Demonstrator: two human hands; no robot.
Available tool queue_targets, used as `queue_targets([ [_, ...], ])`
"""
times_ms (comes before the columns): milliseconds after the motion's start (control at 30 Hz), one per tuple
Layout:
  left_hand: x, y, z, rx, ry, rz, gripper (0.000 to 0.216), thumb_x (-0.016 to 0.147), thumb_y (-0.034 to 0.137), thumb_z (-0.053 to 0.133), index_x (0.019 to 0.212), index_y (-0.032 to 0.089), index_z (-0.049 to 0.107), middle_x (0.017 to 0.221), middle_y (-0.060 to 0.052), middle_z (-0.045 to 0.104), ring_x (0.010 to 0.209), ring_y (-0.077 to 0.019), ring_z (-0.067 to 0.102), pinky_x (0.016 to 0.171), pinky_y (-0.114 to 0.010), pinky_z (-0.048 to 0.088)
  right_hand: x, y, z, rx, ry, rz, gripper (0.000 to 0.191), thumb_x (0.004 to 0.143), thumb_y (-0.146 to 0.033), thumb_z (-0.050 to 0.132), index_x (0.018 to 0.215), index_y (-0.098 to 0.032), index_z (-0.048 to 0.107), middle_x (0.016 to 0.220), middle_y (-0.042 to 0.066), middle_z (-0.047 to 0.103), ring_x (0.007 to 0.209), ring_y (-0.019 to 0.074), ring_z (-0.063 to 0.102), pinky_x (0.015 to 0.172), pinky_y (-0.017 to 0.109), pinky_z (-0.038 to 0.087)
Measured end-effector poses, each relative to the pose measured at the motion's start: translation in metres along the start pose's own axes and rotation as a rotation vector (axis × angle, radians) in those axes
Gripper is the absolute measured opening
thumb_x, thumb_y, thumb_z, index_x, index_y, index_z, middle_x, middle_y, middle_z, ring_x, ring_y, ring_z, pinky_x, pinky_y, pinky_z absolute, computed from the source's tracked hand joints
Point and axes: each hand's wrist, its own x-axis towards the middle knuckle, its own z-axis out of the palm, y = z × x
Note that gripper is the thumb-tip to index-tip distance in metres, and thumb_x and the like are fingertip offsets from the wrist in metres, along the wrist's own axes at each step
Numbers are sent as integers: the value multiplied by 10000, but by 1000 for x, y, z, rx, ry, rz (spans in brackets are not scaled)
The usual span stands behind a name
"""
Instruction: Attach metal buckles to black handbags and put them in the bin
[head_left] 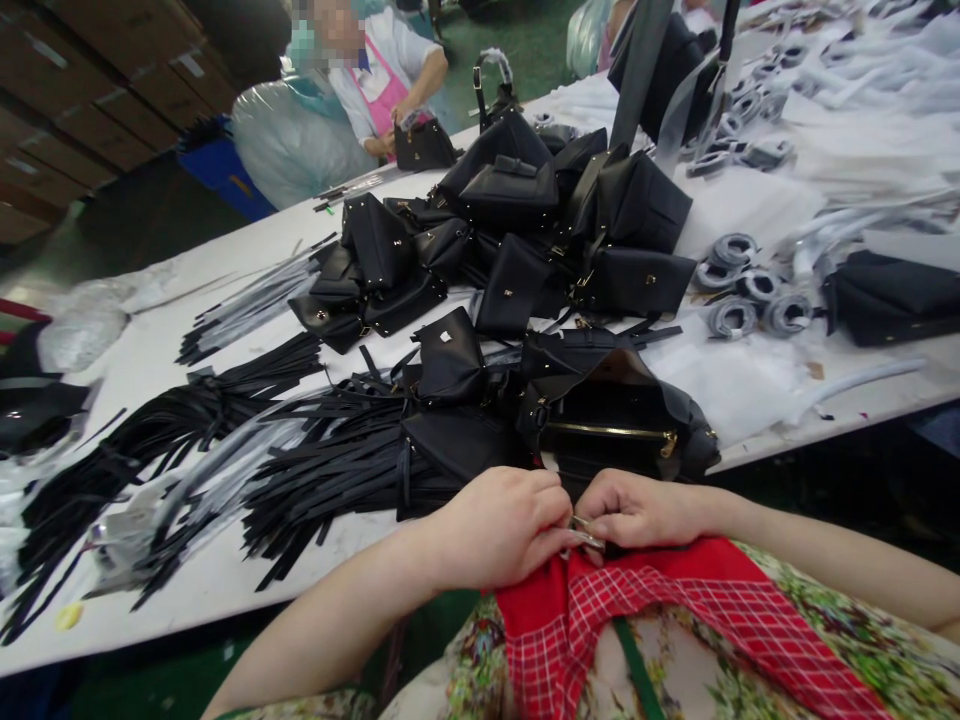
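Note:
My left hand and my right hand meet at the table's near edge, both pinched on a small metal fitting at the lower edge of an open black handbag. The bag lies in front of me with its mouth up, showing a gold zipper inside. Fingertips of both hands press together over the fitting, above my red checked apron.
A heap of finished black handbags fills the table's middle. Bundles of black straps lie to the left, rolled grey straps to the right. Across the white table another person handles a black bag.

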Motion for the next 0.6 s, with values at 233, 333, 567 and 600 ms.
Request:
queue_targets([
  [233,-14,8,-4,-51,-92,29,185,937,275,490,796,175,556,830,-14,601,718,-139,556,653,-247,433,2,-8,3,1,-4,52,324,902,-354,507,767,-92,642,672,4,562,602,93,455,582,207,363],
  [333,-17,8,-1,-135,-47,0,154,926,267,495,822,176,564,840,-22,607,731,-146,560,654,-254,431,0,-3,3,62,45,48,361,918,-406,494,810,-96,643,708,10,559,642,104,457,609,218,371],
  [567,-7,12,9,-440,201,-3,149,917,229,488,780,183,519,875,-49,599,843,-156,570,748,-259,464,-6,9,1,234,335,-41,397,916,-460,522,789,-106,649,690,8,551,614,96,444,618,224,385],
  [600,-5,13,10,-496,248,2,146,912,230,498,775,183,515,901,-60,593,880,-164,568,782,-272,471,-6,9,1,240,378,-45,388,916,-455,527,780,-111,647,661,-5,531,584,87,421,599,218,378],
])
